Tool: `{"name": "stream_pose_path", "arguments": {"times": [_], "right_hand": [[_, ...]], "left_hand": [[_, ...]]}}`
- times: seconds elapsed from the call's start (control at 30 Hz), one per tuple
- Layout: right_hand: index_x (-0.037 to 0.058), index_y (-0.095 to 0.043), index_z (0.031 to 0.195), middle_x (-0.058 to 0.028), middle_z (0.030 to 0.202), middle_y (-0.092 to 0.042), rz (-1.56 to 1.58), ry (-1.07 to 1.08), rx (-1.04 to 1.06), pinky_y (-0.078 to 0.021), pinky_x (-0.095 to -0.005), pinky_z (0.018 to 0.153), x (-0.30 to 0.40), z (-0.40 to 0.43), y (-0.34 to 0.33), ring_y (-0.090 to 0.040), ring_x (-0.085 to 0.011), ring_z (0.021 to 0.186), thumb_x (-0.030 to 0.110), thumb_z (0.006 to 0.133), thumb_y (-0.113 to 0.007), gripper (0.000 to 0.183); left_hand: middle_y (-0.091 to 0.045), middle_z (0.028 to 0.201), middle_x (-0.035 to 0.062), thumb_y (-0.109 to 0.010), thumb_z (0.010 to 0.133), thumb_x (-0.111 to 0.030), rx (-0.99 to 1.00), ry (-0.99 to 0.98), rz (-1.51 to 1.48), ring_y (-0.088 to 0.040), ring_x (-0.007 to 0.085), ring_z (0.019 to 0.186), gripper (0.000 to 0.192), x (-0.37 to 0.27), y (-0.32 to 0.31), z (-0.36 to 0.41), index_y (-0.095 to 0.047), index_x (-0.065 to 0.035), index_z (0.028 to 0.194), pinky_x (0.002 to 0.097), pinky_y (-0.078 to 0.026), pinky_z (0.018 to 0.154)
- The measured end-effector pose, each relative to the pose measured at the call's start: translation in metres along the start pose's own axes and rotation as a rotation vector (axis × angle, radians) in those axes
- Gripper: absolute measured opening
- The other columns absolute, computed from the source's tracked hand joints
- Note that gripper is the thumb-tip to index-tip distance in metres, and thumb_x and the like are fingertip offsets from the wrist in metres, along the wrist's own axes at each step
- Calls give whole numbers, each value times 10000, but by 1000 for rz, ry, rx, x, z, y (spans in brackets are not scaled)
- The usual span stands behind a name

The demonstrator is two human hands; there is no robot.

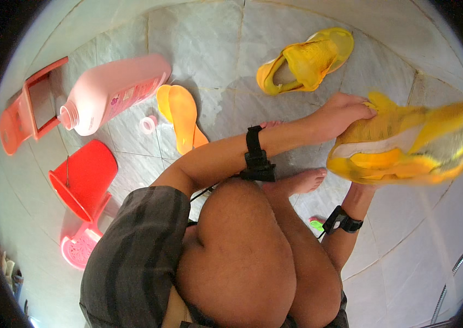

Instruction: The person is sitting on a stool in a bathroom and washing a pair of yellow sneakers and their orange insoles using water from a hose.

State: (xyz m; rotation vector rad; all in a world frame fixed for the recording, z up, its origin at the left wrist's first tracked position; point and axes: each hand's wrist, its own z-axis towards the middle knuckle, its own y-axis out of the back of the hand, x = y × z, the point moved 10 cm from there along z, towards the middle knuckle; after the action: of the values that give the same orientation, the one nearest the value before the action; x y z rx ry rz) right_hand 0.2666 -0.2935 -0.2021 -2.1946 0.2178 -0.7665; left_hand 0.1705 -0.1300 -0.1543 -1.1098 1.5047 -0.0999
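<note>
A yellow sports shoe (410, 143) is held up at the right, blurred, with its side and pale patterned sole partly showing. My left hand (348, 112) grips its upper edge between thumb and fingers. Behind the shoe's lower edge, my right hand (364, 187) is almost wholly hidden; only the part by the wrist shows. Beyond my left hand, the matching yellow shoe (307, 63) rests on the wet tiled floor with its opening showing. Orange-yellow insoles (184, 117) overlap on the floor to the left.
A pink plastic jug (121, 92) lies uncapped near a pale cap (148, 124). Along the left are an orange-red plastic stool (20, 117), a red bucket (86, 176) and a pink dipper (80, 248). A green object (317, 224) sits beside my foot; a metal hose (446, 283) hangs at right.
</note>
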Motion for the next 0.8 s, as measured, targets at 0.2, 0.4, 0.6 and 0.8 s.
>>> {"name": "stream_pose_path", "arguments": {"times": [0.2, 0.4, 0.6, 0.8], "right_hand": [[59, -482, 1350, -137, 1293, -571, -38, -64, 1, -473, -457, 969, -16, -22, -5, -569, -299, 1123, 662, 972, -372, 720], [44, -506, 1315, -143, 1244, -596, -99, -157, 29, -490, -449, 935, -21, -45, -13, -587, -292, 1071, 673, 970, -364, 731], [28, -531, 1280, -150, 1195, -620, -137, -239, 60, -506, -441, 901, -24, -54, -18, -605, -284, 1020, 684, 969, -356, 746], [13, -555, 1245, -156, 1146, -645, -176, -373, 123, -522, -433, 867, -32, -58, -28, -622, -277, 969, 695, 968, -348, 765]], "left_hand": [[-657, 653, 13, -551, 1011, -343, -3, 201, 47, -593, 86, 617, 449, 29, -23, -14, -728, 22, 817, 296, -474, 553], [-613, 595, -7, -504, 1036, -364, 86, 214, 138, -540, 61, 558, 519, 32, -37, -26, -674, 8, 716, 298, -444, 511], [-594, 572, -8, -477, 1043, -395, 60, 180, 143, -505, 67, 529, 547, 25, -40, -29, -658, -2, 708, 305, -435, 503], [-566, 542, -10, -536, 997, -487, 298, 301, 322, -494, 88, 497, 608, 46, -39, -29, -647, 2, 653, 319, -409, 473]]}}
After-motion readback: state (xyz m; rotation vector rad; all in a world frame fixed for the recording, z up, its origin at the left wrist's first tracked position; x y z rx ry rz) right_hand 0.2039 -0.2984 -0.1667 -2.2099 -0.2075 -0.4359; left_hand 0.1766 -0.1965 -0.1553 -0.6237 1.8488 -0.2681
